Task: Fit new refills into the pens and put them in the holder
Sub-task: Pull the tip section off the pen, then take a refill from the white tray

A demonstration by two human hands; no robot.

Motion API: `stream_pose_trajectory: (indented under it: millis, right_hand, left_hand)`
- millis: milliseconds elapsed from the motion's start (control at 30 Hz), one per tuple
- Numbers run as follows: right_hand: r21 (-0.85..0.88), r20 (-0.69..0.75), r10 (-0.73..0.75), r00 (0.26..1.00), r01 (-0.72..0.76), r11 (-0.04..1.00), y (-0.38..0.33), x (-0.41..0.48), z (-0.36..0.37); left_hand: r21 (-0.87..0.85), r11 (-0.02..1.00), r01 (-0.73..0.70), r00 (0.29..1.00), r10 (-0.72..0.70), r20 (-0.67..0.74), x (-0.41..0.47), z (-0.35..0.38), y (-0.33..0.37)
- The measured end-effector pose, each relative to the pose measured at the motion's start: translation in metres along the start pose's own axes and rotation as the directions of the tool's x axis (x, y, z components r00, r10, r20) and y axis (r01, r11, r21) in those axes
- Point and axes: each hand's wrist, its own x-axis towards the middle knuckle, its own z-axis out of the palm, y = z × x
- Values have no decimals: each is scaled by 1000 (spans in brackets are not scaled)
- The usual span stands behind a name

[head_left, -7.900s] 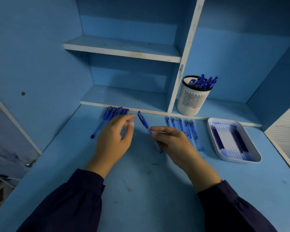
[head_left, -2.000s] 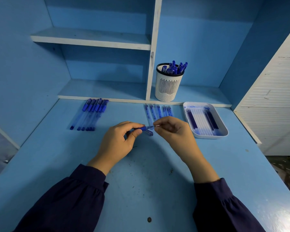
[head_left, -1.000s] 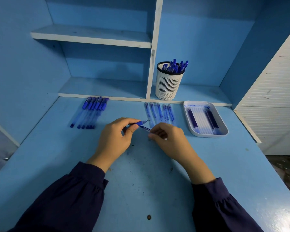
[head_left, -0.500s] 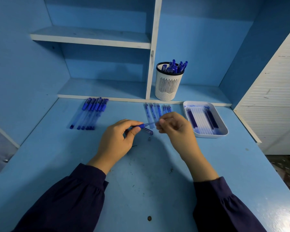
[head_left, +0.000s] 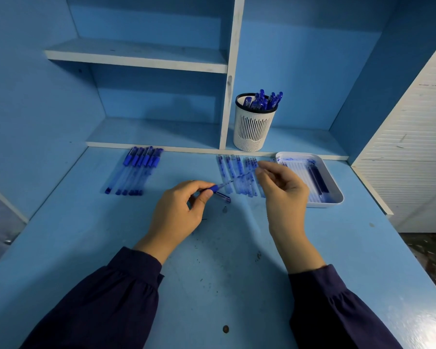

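Presently, left hand (head_left: pixel 176 213) fingers pinch the pen barrel (head_left: pixel 212 189); right hand (head_left: pixel 285 191) fingers pinch the refill (head_left: pixel 238 178).

Head view, forward and down, close over desk (head_left: pixel 111 248).

Holder (head_left: pixel 252 132) stands on the low shelf (head_left: pixel 156 133); before it refills (head_left: pixel 237 175), tray (head_left: pixel 336 197) to their right, pens (head_left: pixel 136 170) far left

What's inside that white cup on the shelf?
Blue pens stand in the white cup, tops poking above its rim. The wall hides their lower ends.
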Motion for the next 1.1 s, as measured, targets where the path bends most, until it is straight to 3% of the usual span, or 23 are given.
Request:
stream_pose_trajectory:
  millis: [267, 367, 467, 567, 700, 833, 967, 1100]
  right_hand:
    - [178, -69, 38, 997, -25, 984, -7, 20, 0]
    - [167, -65, 44, 997, -33, 985, -7, 41, 1]
    - [32, 103, 137, 985, -141, 989, -5, 64, 8]
    - [-134, 306, 241, 921, -209, 969, 2, 83, 24]
    - [-439, 464, 285, 839, -62, 897, 14, 100, 48]
    - [-649, 522, 253, 815, 187, 738, 24, 109, 69]
    - [-718, 590, 248, 768, 360, 596, 35, 113, 77]
    - [-754, 598, 252, 761, 428, 498, 40, 111, 78]
  left_hand:
    - [-30, 1000, -7, 1000, 6, -14, 2, 2, 3]
    - [-9, 1000, -3, 999, 3, -44, 3, 1, -3]
    - [-9, 1000, -4, 995, 3, -104, 8, 0, -6]
    - [6, 1000, -26, 985, 26, -170, 14, -1, -6]
    - [16, 999, -40, 980, 43, -195, 16, -1, -7]
    - [13, 998, -55, 984, 56, -171, 21, 0, -14]
    - [10, 999, -40, 984, 41, -173, 27, -1, -23]
    - [5, 999, -36, 985, 36, -169, 31, 0, -27]
